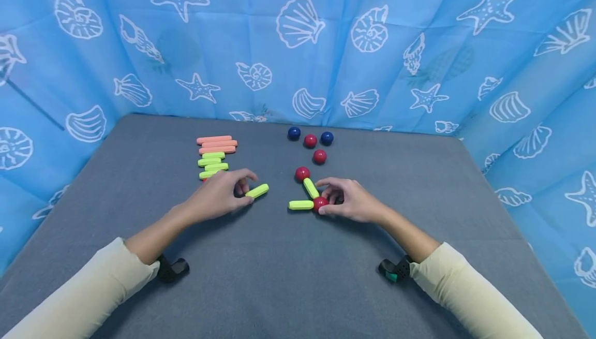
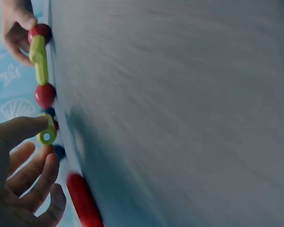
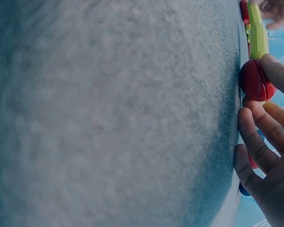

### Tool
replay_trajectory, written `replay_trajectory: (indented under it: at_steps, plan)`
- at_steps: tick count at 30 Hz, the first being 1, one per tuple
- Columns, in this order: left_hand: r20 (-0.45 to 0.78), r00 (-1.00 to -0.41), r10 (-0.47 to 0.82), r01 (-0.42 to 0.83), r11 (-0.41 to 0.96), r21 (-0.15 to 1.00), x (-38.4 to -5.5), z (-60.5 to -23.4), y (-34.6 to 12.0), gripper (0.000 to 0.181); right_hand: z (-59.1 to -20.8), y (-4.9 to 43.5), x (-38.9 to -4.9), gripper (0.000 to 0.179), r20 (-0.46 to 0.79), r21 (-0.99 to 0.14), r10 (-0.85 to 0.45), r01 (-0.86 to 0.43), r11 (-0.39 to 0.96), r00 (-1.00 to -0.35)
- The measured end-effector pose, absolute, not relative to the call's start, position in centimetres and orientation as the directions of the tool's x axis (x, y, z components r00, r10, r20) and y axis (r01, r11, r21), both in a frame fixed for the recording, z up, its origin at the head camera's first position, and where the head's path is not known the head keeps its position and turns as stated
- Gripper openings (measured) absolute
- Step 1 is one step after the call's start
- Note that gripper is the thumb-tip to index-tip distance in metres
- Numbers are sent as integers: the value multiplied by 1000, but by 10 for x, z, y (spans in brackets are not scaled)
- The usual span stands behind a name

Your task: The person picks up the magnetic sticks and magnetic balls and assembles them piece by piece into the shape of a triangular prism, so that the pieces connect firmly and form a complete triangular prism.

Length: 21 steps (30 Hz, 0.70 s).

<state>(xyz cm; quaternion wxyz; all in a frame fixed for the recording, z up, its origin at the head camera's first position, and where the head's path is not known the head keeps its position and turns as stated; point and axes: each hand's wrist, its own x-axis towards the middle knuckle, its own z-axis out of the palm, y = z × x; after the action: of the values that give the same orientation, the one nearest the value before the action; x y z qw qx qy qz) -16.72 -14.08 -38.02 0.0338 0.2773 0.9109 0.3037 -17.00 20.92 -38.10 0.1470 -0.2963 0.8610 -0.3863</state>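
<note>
My left hand (image 1: 221, 195) pinches a short yellow-green magnetic stick (image 1: 258, 190) between thumb and fingertips; the hole in its end (image 2: 47, 136) faces the left wrist camera. To the right, my right hand (image 1: 352, 200) has thumb and fingers on a red ball (image 1: 319, 204). Two yellow-green sticks meet at that ball: one stick (image 1: 300, 205) points left, towards the left hand, and another stick (image 1: 311, 188) slants up to a second red ball (image 1: 302, 174). In the right wrist view, the thumb presses the held ball (image 3: 255, 80) from one side, fingertips at its other side.
Behind the left hand lie several orange sticks (image 1: 217, 143) and yellow-green sticks (image 1: 213, 156); a red stick (image 2: 84, 201) is partly hidden by that hand. Beyond the joined pieces sit two blue balls (image 1: 294, 133) and two red balls (image 1: 319, 156). A blue curtain (image 1: 279, 59) borders the grey table (image 1: 279, 282).
</note>
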Motion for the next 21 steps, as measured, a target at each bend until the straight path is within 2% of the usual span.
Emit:
replay_trajectory:
  at_steps: [10, 21]
  plan:
    - [127, -849, 513, 457, 591, 665, -190, -387, -85, 42, -382, 208, -170, 56, -25, -743, -617, -398, 538, -786]
    - [109, -848, 518, 437, 568, 698, -196, -388, -70, 42, -379, 210, -169, 56, -45, -744, -611, -382, 549, -790]
